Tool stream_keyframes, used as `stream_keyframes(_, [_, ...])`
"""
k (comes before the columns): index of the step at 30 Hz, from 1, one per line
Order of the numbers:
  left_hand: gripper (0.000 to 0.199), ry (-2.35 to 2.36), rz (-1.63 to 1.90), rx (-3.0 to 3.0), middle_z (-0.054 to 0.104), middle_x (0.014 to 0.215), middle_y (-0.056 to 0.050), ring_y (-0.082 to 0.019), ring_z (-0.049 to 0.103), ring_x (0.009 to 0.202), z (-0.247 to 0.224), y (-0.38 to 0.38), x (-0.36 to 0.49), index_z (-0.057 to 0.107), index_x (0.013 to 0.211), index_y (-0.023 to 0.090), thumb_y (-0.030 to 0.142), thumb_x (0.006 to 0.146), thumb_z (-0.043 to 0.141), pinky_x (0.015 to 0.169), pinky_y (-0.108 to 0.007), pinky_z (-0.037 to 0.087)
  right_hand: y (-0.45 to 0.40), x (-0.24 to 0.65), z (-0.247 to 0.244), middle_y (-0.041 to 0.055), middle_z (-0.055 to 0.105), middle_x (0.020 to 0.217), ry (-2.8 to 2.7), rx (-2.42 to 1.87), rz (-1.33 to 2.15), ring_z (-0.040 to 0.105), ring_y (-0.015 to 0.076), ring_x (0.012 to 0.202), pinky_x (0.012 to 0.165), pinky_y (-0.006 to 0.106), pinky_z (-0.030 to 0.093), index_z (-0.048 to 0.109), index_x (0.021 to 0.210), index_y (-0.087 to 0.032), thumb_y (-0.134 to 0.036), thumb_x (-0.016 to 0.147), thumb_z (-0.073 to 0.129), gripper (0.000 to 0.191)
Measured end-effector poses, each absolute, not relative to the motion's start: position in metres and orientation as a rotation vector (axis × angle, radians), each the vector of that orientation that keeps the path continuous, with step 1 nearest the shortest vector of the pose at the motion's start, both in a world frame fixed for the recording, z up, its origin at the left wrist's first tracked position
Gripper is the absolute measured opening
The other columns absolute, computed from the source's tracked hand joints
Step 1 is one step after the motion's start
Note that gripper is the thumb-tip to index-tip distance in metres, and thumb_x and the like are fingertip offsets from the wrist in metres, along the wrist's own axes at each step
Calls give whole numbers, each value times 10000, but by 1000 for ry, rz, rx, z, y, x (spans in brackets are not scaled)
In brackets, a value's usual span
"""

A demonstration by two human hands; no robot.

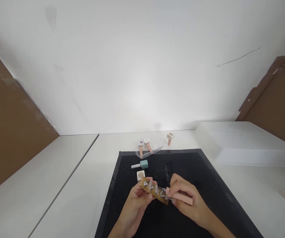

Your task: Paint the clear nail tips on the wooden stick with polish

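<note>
My left hand (139,202) grips a brown bar (144,187) with several shiny silver and pale grey pieces, which look like nail tips, along its top. My right hand (189,201) pinches a pink nail polish cap (183,198), long and slim. Its inner end is at the bar's right end, where my fingers hide whether a brush touches the pieces. Just behind the bar stands a small whitish square bottle (140,174), partly covered by it. A green nail polish bottle (144,164) with a white cap lies on its side farther back.
A black mat (167,218) covers the middle of the white table (83,195). Behind it, two pink-capped bottles (140,148) lie on a clear plastic tray (158,147), with another pink-capped bottle (170,137) to the right. A translucent white box (246,142) stands at right.
</note>
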State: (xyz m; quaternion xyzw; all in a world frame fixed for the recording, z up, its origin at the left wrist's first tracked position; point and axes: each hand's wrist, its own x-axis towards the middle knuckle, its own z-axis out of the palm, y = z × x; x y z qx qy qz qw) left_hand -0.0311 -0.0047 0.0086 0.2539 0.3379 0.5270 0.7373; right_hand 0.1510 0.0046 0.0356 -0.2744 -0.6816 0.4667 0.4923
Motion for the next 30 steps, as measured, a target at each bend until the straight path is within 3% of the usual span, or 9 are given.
stream_keyframes(4, [336, 743, 1160, 585, 673, 876, -28, -188, 569, 880, 12, -6, -30, 701, 850, 222, 163, 530, 784, 874, -366, 389, 5, 154, 33, -3, 449, 693, -1635, -675, 1123, 472, 139, 587, 520, 249, 367, 674, 715, -228, -29, 703, 547, 236])
stream_keyframes(10, [295, 814, 1147, 720, 643, 892, -34, -172, 548, 828, 15, -8, -33, 691, 852, 208, 199, 567, 762, 796, -311, 384, 10, 160, 18, 15, 474, 698, -1395, -663, 1224, 436, 138, 560, 485, 266, 332, 703, 776, -234, -248, 787, 605, 100])
stream_keyframes(16, [264, 852, 1083, 846, 606, 838, -27, -157, 526, 778, 17, -9, -34, 687, 854, 209, 233, 597, 741, 721, -270, 357, 10, 158, 16, 30, 489, 630, -1303, -621, 1278, 426, 154, 540, 447, 276, 326, 685, 667, -196, -396, 800, 578, 263])
stream_keyframes(21, [267, 892, 1103, 889, 560, 865, -24, -158, 502, 779, 19, -9, -32, 708, 812, 213, 258, 555, 763, 701, -259, 352, 9, 159, 15, 44, 525, 580, -1484, -723, 1088, 451, 182, 597, 503, 294, 333, 636, 554, -188, -375, 852, 512, 373])
stream_keyframes(30, [244, 892, 1089, 916, 546, 925, -39, -178, 501, 803, 17, -7, -32, 715, 805, 224, 266, 568, 753, 716, -286, 371, 7, 159, 26, 27, 517, 605, -1647, -724, 1053, 471, 172, 588, 533, 288, 345, 636, 683, -189, -403, 867, 469, 328])
